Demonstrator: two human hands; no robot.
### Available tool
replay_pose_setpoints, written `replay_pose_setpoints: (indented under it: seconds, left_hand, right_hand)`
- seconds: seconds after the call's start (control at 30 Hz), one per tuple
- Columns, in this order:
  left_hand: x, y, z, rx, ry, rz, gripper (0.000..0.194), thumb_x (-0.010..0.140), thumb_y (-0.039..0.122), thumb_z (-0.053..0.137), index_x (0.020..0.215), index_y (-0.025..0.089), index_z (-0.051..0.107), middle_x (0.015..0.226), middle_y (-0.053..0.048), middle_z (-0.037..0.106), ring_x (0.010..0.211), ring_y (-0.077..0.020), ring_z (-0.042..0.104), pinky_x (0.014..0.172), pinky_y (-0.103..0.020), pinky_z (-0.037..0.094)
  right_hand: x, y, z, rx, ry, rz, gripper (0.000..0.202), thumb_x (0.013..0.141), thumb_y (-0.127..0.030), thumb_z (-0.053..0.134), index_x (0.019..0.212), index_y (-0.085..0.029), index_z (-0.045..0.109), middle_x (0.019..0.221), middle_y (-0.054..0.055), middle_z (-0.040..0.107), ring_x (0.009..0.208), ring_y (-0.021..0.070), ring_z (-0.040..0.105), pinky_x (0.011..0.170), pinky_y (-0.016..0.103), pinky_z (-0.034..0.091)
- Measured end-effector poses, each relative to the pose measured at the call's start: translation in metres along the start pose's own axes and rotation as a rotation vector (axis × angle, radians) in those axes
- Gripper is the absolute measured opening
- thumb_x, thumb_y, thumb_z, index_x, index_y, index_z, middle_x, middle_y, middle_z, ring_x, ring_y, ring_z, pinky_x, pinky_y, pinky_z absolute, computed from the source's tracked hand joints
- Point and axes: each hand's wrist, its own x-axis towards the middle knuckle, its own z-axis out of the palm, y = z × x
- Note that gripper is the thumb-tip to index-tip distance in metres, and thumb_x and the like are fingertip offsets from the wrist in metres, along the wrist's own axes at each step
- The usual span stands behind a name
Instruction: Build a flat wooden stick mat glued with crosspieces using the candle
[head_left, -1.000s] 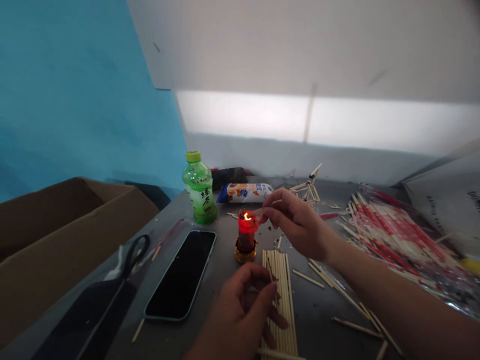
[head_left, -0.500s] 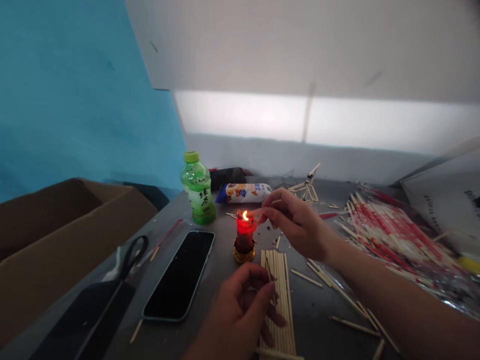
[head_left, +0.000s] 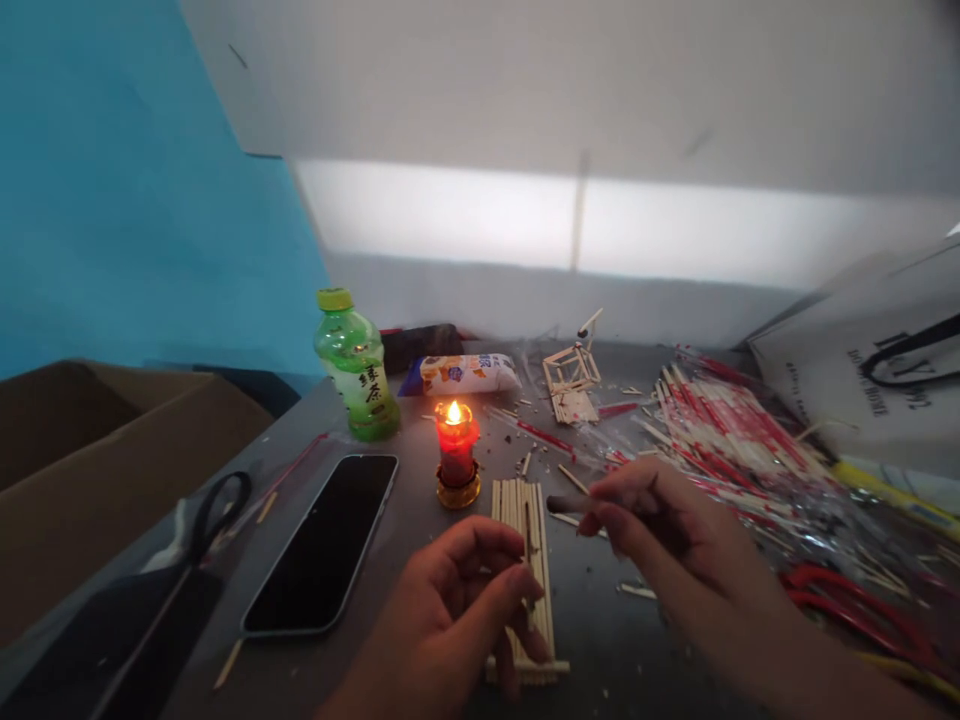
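Note:
My left hand is over the row of wooden sticks, its thumb and forefinger closed on a thin stick with dark marks. The row lies side by side like a small raft, with one stick across its near end. To the right, my right hand pinches a short stick with a dark tip, blurred by motion. A lit red candle in a gold-coloured base stands behind the row, apart from both hands.
A phone, green tea bottle and cardboard box are on the left. Behind the candle lie a snack packet and a small stick frame. Bagged sticks and red-handled scissors are at right.
My right hand has moved from beside the candle flame back toward me, carrying the dark-tipped stick. My left hand stays over the row. The whole view has shifted slightly to the right.

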Motion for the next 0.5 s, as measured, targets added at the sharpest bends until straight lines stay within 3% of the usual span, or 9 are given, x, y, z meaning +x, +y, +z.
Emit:
replay_pose_setpoints:
  seconds: [0.1,0.33,0.5]
  left_hand:
    - [-0.004,0.003,0.003,0.025,-0.027,-0.018,0.027,0.085,0.036,0.077,0.096,0.019,0.061,0.073,0.003,0.067,0.058,-0.0144,0.068,0.048,-0.021,0.052]
    - [-0.011,0.009,0.008,0.089,-0.001,-0.064,0.022,0.087,0.032,0.075,0.098,0.019,0.062,0.074,0.003,0.070,0.057,-0.0116,0.066,0.050,-0.019,0.051]
    - [-0.010,0.013,0.009,0.080,0.016,-0.047,0.025,0.082,0.034,0.080,0.095,0.018,0.066,0.066,0.003,0.069,0.054,-0.0125,0.066,0.048,-0.019,0.051]
  right_hand:
    - [-0.011,0.002,0.004,0.001,-0.004,0.009,0.011,0.103,-0.037,0.054,0.109,-0.029,0.059,0.095,-0.001,0.073,0.074,0.0120,0.063,0.062,0.023,0.046]
    - [-0.008,-0.002,0.007,-0.020,0.003,0.005,0.014,0.102,-0.041,0.055,0.106,-0.028,0.061,0.091,-0.001,0.074,0.074,0.0136,0.064,0.063,0.025,0.048]
    - [-0.010,-0.002,0.007,-0.064,-0.058,-0.015,0.012,0.102,-0.036,0.054,0.104,-0.029,0.064,0.092,-0.001,0.074,0.080,0.0150,0.068,0.067,0.026,0.050]
